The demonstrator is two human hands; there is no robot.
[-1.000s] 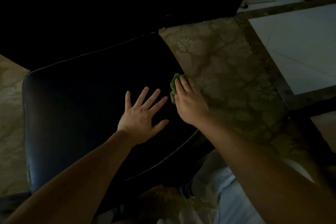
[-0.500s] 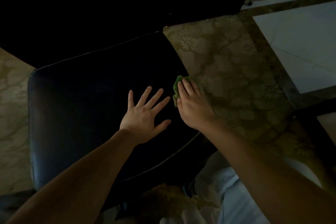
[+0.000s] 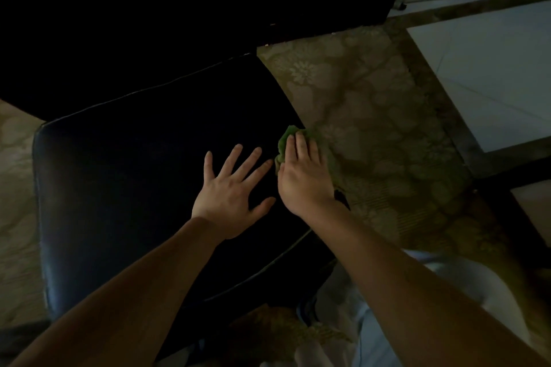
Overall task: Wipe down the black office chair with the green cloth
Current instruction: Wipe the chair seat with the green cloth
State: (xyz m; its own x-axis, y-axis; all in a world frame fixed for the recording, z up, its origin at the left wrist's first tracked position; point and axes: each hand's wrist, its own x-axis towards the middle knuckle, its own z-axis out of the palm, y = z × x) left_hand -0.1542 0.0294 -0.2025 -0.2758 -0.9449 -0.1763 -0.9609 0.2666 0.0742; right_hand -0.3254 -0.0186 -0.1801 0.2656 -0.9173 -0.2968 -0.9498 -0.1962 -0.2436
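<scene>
Dim light covers the room, so the black chair seat (image 3: 134,188) reads as one dark glossy pad with a thin pale piping line along its rear and front edges. Under and around it lies a carpet (image 3: 372,116) with a pale floral pattern, and to the right of that a stretch of light floor tile (image 3: 492,74) behind a dark border strip. Whatever stands behind the seat (possibly the chair back) is too dark to make out.

Wiping of the seat looks to be the step in hand. The right hand (image 3: 304,173) lies flat on the green cloth (image 3: 287,137), fingers close together and pressing it down at the seat's right edge; the cloth is bunched and shows only past the fingertips and beside the index finger. The left hand (image 3: 229,191) rests palm down on the seat just beside it, fingers spread wide and holding nothing, probably steadying the chair.

Judging by the cloth's place at the very edge, the next move calls for a firm stroke along that edge or back across the pad, with the left hand lifting clear of the path. Most of the seat's left part, and any other part of the chair, would remain to be covered.
</scene>
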